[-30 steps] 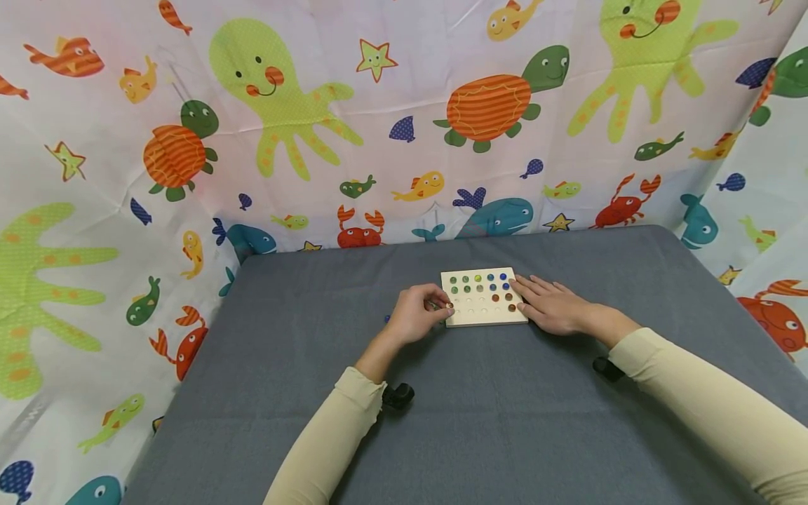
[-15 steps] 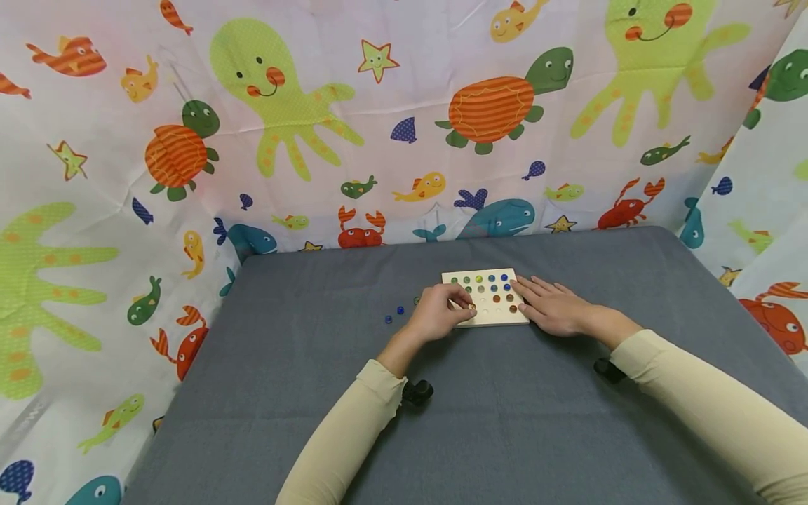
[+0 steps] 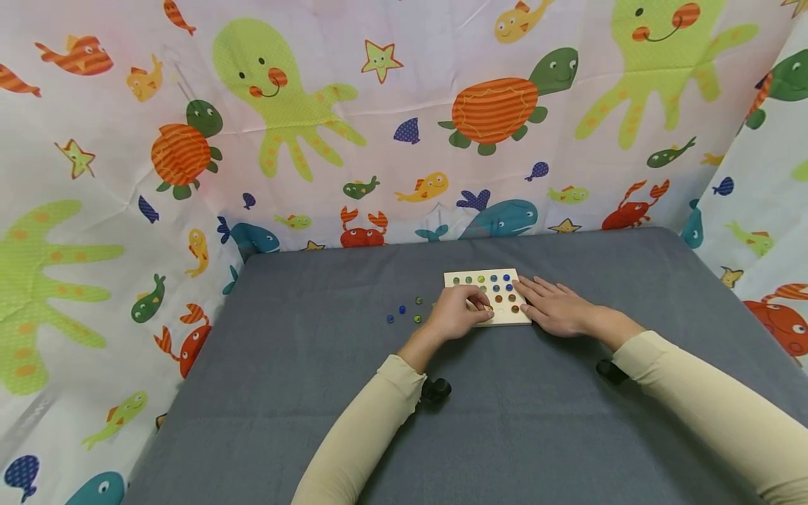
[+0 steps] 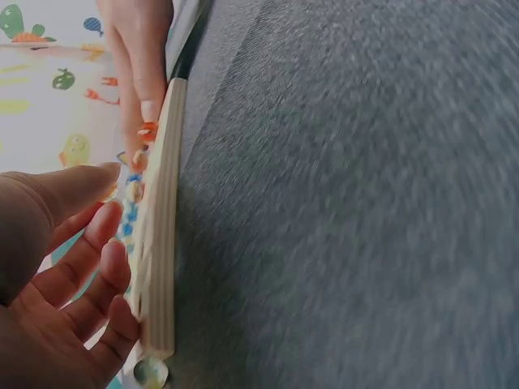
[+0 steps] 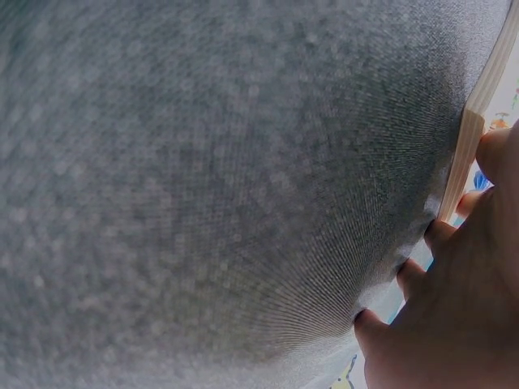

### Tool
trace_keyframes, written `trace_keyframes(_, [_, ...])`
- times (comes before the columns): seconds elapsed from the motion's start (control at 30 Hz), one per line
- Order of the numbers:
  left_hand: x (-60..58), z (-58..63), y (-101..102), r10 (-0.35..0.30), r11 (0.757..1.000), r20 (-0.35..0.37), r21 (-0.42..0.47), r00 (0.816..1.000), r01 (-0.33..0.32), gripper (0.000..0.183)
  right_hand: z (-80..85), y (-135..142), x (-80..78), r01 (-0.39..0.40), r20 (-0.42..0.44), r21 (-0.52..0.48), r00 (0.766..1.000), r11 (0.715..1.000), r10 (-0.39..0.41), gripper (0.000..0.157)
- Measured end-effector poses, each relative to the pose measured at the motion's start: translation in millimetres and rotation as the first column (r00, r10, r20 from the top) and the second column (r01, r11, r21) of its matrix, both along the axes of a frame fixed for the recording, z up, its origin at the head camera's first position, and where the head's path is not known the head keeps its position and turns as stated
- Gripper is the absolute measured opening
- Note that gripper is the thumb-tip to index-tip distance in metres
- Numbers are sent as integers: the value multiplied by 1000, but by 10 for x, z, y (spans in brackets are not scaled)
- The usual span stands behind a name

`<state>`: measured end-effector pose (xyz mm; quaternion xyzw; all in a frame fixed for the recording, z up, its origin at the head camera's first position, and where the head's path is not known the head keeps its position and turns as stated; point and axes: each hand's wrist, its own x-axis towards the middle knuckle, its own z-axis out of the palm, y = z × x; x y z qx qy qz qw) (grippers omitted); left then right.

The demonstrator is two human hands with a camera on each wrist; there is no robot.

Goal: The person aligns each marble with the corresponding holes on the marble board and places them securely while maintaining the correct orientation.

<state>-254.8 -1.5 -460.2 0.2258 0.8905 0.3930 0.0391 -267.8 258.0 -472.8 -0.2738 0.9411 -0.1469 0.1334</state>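
A pale wooden board (image 3: 505,320) with rows of round hollows lies on the grey cloth, many hollows filled with glass marbles. Green and yellow marbles (image 3: 481,279) and blue marbles (image 3: 507,278) fill its far rows; amber-brown marbles (image 3: 515,308) sit at its near right. My left hand (image 3: 456,313) is over the board's left part, thumb and forefinger pinching an amber marble (image 3: 489,308) low over the near rows; its other fingers are loosely bent. My right hand (image 3: 557,308) lies flat at the board's right edge, fingers extended, fingertips and thumb on the board.
Left of the board, several loose marbles lie on the cloth, among them a blue marble (image 3: 390,318) and a yellow-green marble (image 3: 417,318). A clear marble (image 4: 151,373) rests by the board's end. A curtain (image 3: 404,161) printed with sea animals hangs behind the table (image 3: 505,435).
My left hand has moved right across the board, from its left edge toward the middle, with the amber marble. Loose marbles behind it have come into view. My right hand stays in place.
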Motion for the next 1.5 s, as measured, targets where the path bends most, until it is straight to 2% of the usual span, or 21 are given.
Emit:
trace_keyframes(0.2, [-10,-17,98,16,999,-14,-39,1000,-16,11,42,-9,46,-17,-25,-47,1000,999,16,66])
trace_keyframes(0.37, [10,-16,185,81,992,5,-96,997,-80,10,-2,-5,27,-3,-10,-11,1000,1000,2,65])
trace_keyframes(0.6, [39,-28,274,147,969,-35,-195,988,-151,10,-71,-3,-16,1,-5,15,1000,1000,-1,65])
trace_keyframes(0.87, [41,-29,316,164,958,-90,-224,982,-180,10,-14,0,-10,-6,-14,-16,1000,1000,5,73])
trace_keyframes(1.07, [41,-37,334,171,951,-111,-243,979,-193,11,16,-13,-2,-3,-1,3,1000,1000,3,68])
trace_keyframes(1.2, [53,-39,315,147,956,-98,-240,984,-167,15,49,-31,34,-2,5,-16,1000,1000,2,66])
trace_keyframes(1.37, [66,2,221,51,976,-69,-209,996,-65,23,11,-25,25,6,8,-10,1000,1000,-6,65])
trace_keyframes(1.5, [92,87,88,-9,982,-81,-186,997,-6,23,-47,2,-25,10,10,6,1000,1000,-11,67])
